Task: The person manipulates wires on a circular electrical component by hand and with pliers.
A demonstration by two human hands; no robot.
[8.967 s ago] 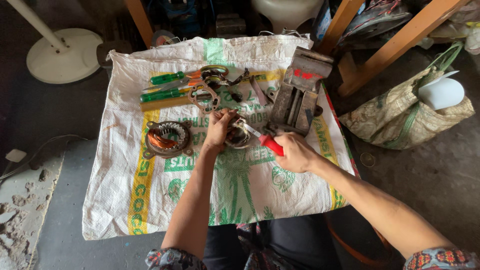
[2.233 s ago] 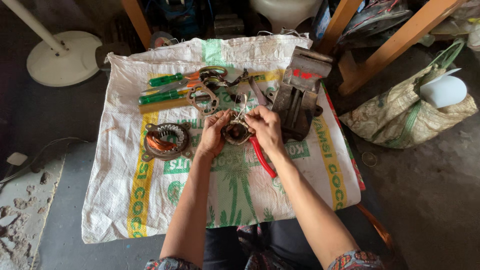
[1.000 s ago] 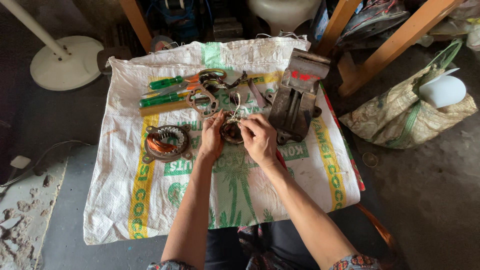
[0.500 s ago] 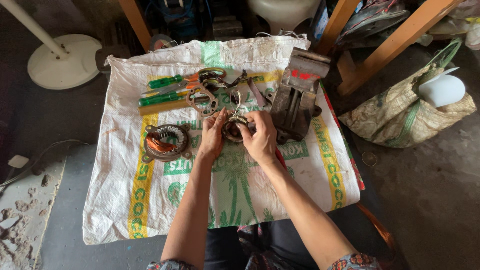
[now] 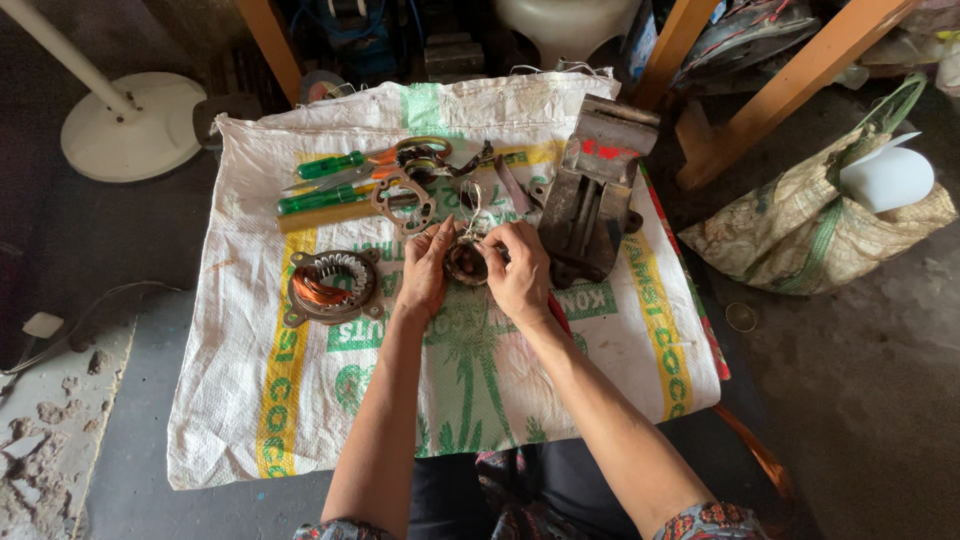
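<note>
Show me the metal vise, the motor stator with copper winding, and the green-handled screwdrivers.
Metal vise (image 5: 590, 195), head view, on its grey body.
Motor stator (image 5: 330, 287), head view, on the copper winding.
Green-handled screwdrivers (image 5: 333, 165), head view, on the upper one's handle.

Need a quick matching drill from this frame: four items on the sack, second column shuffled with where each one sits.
Items:
1. round motor part
2. stator with copper winding
3. green-handled screwdrivers
4. metal vise

Places:
A. far left part of the white woven sack, beside the scissors
B. between the left hand and the right hand
C. right of the hands, near the sack's right edge
D. lying on the sack left of the left hand

Pairs: 1-B, 2-D, 3-A, 4-C
</note>
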